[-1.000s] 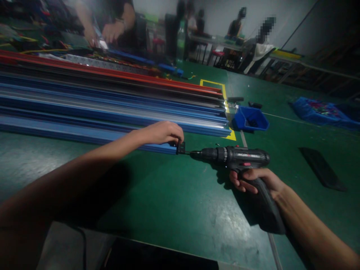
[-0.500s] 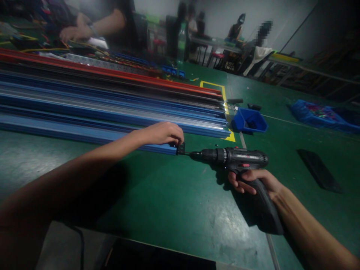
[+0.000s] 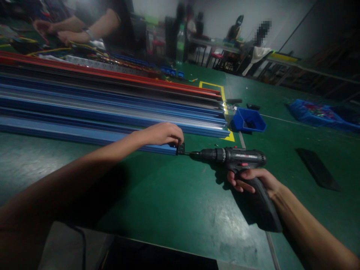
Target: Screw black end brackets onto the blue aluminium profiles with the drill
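My right hand (image 3: 254, 180) is wrapped round the grip of a black cordless drill (image 3: 244, 157), which points left. Its long bit (image 3: 194, 153) reaches a small black end cap (image 3: 181, 148) at the right end of the nearest blue profile (image 3: 157, 149). My left hand (image 3: 168, 134) is closed with its fingertips on that end cap, pressing it at the profile's end. Part of the cap is hidden by the fingers. A tiny screw (image 3: 216, 145) lies on the table just behind the drill's chuck.
Behind lie more blue profiles (image 3: 140, 118) and a red profile (image 3: 126, 73). A blue bin (image 3: 249, 120) with dark parts stands right of them. A dark flat piece (image 3: 317, 169) lies at right, a blue tray (image 3: 323, 112) farther back. A co-worker's hands (image 3: 66, 36) are at upper left.
Both my hands and the drill hold nearly the same place against the end cap. The co-worker's hands have moved apart, one of them to the left.
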`<state>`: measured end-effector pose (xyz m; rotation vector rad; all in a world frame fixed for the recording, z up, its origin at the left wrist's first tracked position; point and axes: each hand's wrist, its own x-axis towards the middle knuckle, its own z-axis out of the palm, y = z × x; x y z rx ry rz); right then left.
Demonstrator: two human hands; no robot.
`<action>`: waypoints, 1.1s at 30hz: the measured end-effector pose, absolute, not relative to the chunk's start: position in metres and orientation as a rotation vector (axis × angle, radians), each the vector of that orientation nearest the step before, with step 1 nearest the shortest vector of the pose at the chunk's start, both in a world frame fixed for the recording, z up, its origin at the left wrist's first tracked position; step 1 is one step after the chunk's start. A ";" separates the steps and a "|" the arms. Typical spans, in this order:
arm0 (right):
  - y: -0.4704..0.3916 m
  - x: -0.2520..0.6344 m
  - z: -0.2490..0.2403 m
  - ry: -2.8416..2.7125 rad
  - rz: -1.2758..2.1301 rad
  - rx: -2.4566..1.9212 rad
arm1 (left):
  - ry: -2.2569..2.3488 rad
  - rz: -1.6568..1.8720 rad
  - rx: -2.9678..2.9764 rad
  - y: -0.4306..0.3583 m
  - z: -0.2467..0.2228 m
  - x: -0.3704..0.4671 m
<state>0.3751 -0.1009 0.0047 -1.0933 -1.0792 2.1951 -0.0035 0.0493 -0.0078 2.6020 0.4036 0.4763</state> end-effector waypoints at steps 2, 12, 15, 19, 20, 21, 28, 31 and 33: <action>-0.100 0.375 0.005 -1.069 2.210 -1.080 | 0.405 0.475 2.609 0.049 -0.008 -0.004; -0.101 0.377 0.003 -1.012 2.209 -1.090 | 0.413 0.480 2.587 0.048 -0.008 -0.002; -0.101 0.379 0.002 -1.019 2.216 -1.108 | 0.424 0.479 2.588 0.047 -0.006 -0.001; -0.102 0.378 0.003 -1.018 2.188 -1.136 | 0.429 0.474 2.577 0.047 -0.005 -0.001; -0.103 0.378 0.003 -1.014 2.182 -1.135 | 0.430 0.476 2.575 0.047 -0.006 -0.001; -0.103 0.377 0.003 -1.010 2.181 -1.131 | 0.432 0.478 2.571 0.047 -0.006 -0.001; -0.099 0.381 -0.003 -1.032 2.236 -0.993 | 0.438 0.472 2.569 0.048 -0.007 -0.002; -0.099 0.381 -0.004 -1.037 2.266 -0.922 | 0.450 0.469 2.580 0.047 -0.006 -0.002; -0.099 0.380 -0.003 -1.029 2.255 -0.950 | 0.452 0.463 2.572 0.046 -0.005 -0.002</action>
